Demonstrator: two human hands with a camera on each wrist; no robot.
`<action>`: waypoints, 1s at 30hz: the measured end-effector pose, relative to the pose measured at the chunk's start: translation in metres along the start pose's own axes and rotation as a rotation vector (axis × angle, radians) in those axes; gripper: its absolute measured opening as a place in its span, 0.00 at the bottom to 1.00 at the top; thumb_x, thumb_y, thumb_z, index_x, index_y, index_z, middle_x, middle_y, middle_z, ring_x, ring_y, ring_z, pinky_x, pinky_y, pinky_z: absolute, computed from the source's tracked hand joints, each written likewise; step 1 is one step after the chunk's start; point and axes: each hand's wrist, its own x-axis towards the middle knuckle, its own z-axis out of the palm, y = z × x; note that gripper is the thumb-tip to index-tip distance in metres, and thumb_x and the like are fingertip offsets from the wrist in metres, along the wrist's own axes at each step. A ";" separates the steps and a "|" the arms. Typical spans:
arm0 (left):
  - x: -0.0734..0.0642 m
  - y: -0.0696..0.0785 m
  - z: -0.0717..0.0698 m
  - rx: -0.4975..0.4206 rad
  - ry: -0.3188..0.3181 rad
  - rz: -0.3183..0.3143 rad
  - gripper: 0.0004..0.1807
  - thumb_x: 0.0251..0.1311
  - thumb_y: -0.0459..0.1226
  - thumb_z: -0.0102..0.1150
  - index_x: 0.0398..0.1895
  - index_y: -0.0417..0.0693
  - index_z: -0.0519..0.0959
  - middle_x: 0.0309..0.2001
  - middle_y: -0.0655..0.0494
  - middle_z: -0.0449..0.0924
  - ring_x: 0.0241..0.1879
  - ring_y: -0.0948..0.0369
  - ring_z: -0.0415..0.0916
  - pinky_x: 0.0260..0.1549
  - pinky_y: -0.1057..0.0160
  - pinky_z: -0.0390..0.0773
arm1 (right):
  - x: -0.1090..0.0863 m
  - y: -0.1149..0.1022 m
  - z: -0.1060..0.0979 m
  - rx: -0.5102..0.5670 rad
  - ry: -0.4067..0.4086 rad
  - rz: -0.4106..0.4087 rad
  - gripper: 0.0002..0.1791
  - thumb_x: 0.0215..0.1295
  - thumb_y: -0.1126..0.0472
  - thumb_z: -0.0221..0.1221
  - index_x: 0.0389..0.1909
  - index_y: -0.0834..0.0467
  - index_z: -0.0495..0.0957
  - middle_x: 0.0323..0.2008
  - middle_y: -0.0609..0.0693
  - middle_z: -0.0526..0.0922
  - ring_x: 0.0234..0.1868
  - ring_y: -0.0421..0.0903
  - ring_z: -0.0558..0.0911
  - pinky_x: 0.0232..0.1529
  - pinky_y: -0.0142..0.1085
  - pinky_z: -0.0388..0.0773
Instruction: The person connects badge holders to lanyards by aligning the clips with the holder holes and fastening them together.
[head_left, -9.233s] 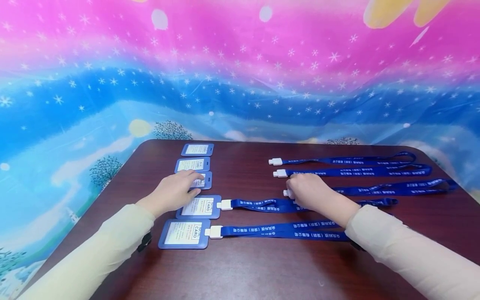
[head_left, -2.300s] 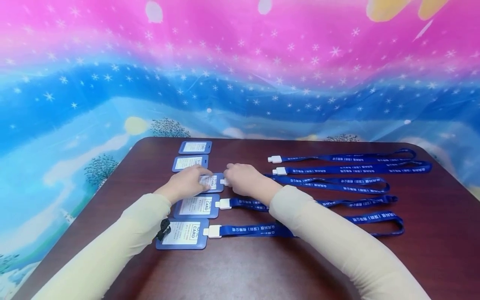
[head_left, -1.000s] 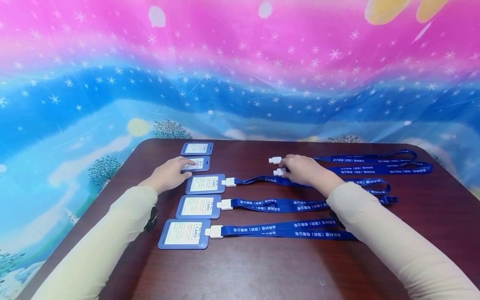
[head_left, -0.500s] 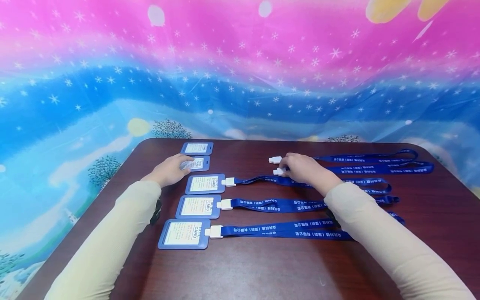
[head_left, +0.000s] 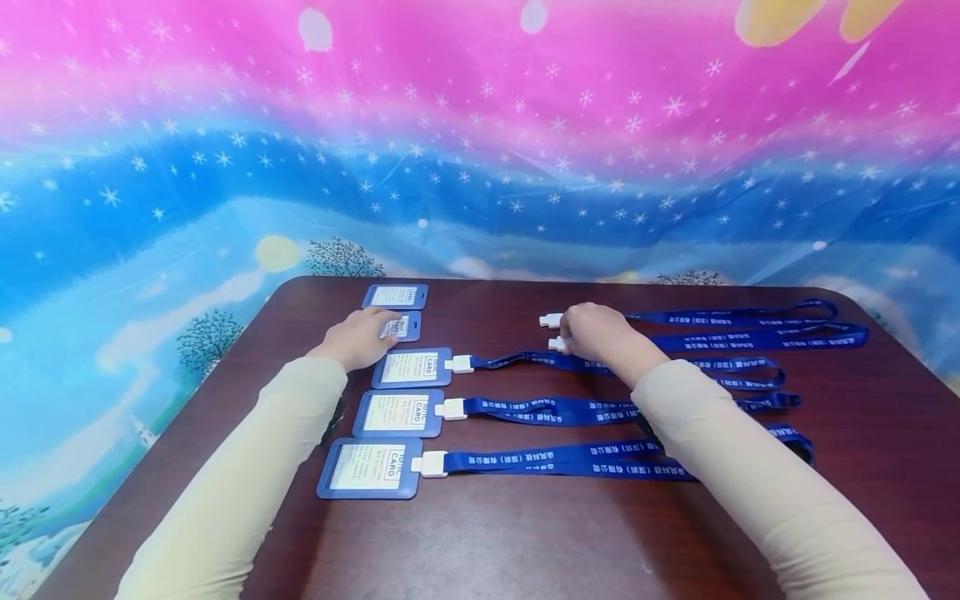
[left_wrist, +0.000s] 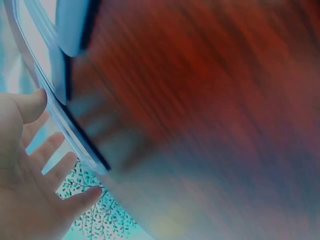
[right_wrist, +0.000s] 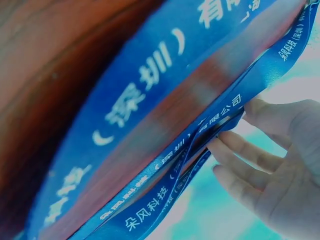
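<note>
My left hand (head_left: 362, 337) grips the second blue card holder (head_left: 408, 325) from the back, fingers at its far side and thumb at its near edge, covering its left part. In the left wrist view the thumb meets the edge of a holder (left_wrist: 77, 142) and the fingers spread beyond it. My right hand (head_left: 597, 333) pinches the second dark blue lanyard (head_left: 757, 337) from the back, just behind its white clip (head_left: 557, 343). In the right wrist view, thumb and fingers surround a printed strap (right_wrist: 220, 117). This clip and the gripped holder stand apart.
Three nearer card holders, such as the front one (head_left: 367, 468), are joined by white clips to lanyards (head_left: 570, 458). Farthest back lie a loose card holder (head_left: 396, 296) and a loose lanyard (head_left: 735, 318). A printed cloth (head_left: 480, 167) hangs behind the dark table (head_left: 480, 542).
The third holder from the front has been joined to its lanyard. Both hands have since moved back one row. Lately my left hand has slid rightward over the holder.
</note>
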 end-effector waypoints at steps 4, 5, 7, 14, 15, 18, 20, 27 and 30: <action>0.003 0.005 -0.002 0.017 -0.017 -0.014 0.28 0.73 0.43 0.51 0.74 0.47 0.64 0.73 0.38 0.57 0.72 0.39 0.52 0.63 0.34 0.59 | 0.000 -0.001 -0.001 -0.009 -0.011 0.011 0.06 0.64 0.63 0.64 0.39 0.60 0.85 0.41 0.55 0.84 0.38 0.50 0.80 0.45 0.49 0.80; 0.003 0.006 -0.003 0.022 -0.021 -0.018 0.28 0.73 0.43 0.51 0.74 0.47 0.64 0.73 0.38 0.57 0.72 0.39 0.52 0.63 0.34 0.59 | 0.000 -0.002 -0.001 -0.008 -0.014 0.014 0.06 0.64 0.63 0.64 0.40 0.60 0.85 0.41 0.55 0.84 0.38 0.50 0.80 0.45 0.49 0.80; 0.003 0.007 -0.004 0.035 -0.026 -0.028 0.29 0.73 0.43 0.51 0.74 0.46 0.63 0.73 0.38 0.57 0.72 0.39 0.52 0.63 0.34 0.60 | 0.000 -0.003 0.000 -0.013 -0.015 0.013 0.06 0.64 0.63 0.64 0.39 0.60 0.85 0.40 0.54 0.84 0.37 0.49 0.80 0.44 0.49 0.80; 0.008 0.011 -0.002 0.043 -0.022 -0.067 0.30 0.72 0.43 0.52 0.74 0.46 0.63 0.73 0.37 0.57 0.72 0.39 0.52 0.63 0.33 0.59 | 0.001 -0.004 0.000 -0.039 0.003 0.019 0.05 0.63 0.62 0.65 0.36 0.59 0.84 0.37 0.53 0.84 0.34 0.48 0.80 0.41 0.47 0.81; 0.009 0.012 -0.001 0.041 -0.026 -0.072 0.30 0.72 0.43 0.51 0.74 0.46 0.63 0.73 0.37 0.57 0.72 0.38 0.52 0.63 0.33 0.59 | 0.001 -0.004 0.000 -0.041 0.005 0.020 0.05 0.63 0.62 0.66 0.36 0.59 0.84 0.37 0.53 0.84 0.34 0.48 0.80 0.41 0.47 0.81; 0.011 0.013 0.001 0.048 -0.038 -0.089 0.29 0.73 0.44 0.49 0.75 0.47 0.62 0.73 0.37 0.57 0.71 0.37 0.53 0.62 0.34 0.61 | 0.002 -0.004 0.001 -0.041 0.005 0.020 0.06 0.62 0.61 0.66 0.36 0.60 0.84 0.37 0.53 0.84 0.34 0.48 0.80 0.41 0.47 0.81; 0.011 0.015 0.002 0.051 -0.043 -0.095 0.29 0.74 0.44 0.48 0.75 0.47 0.62 0.73 0.37 0.57 0.71 0.37 0.54 0.62 0.34 0.62 | 0.003 -0.003 0.002 -0.040 0.003 0.021 0.05 0.62 0.62 0.66 0.36 0.60 0.84 0.36 0.53 0.84 0.34 0.48 0.80 0.42 0.47 0.81; 0.010 0.019 0.000 0.057 -0.059 -0.101 0.28 0.74 0.43 0.47 0.75 0.49 0.62 0.72 0.37 0.57 0.71 0.37 0.54 0.62 0.34 0.62 | 0.003 -0.003 0.003 -0.045 0.007 0.022 0.07 0.62 0.61 0.67 0.38 0.60 0.85 0.38 0.54 0.85 0.35 0.49 0.80 0.44 0.47 0.81; 0.010 0.020 0.000 0.033 -0.069 -0.101 0.29 0.74 0.45 0.48 0.76 0.49 0.61 0.73 0.37 0.55 0.71 0.38 0.52 0.62 0.34 0.61 | 0.003 -0.003 0.003 -0.039 0.009 0.024 0.07 0.62 0.61 0.67 0.38 0.60 0.85 0.37 0.54 0.84 0.35 0.49 0.80 0.44 0.48 0.81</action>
